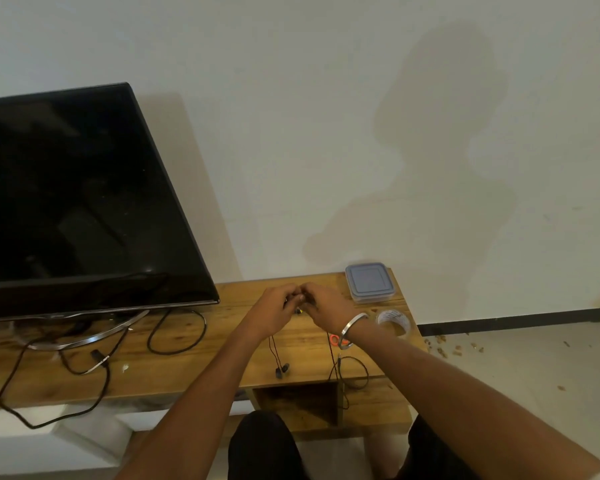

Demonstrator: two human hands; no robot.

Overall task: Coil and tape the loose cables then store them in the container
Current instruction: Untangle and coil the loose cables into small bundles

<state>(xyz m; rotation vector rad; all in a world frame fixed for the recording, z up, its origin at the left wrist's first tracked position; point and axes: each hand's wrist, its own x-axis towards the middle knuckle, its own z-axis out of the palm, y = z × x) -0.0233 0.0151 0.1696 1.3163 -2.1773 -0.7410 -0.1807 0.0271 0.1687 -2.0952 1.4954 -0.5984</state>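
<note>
My left hand [273, 310] and my right hand [326, 308] meet above the wooden table [222, 344], fingers curled, both pinching a thin black earphone cable [274, 351]. Its earbuds [282, 370] dangle below my left hand; its plug end [340, 362] and a loop hang below my right wrist over the table's front edge. A clear container with a grey-blue lid [370, 282] sits shut at the back right corner. A roll of clear tape [394, 322] lies just right of my right wrist.
A large black TV [77, 202] stands on the left on a curved metal stand. Loose black cables [177, 332] lie beneath it, one trailing over the front edge. Orange scissor handles [335, 339] peek from under my right wrist. Debris litters the floor at right.
</note>
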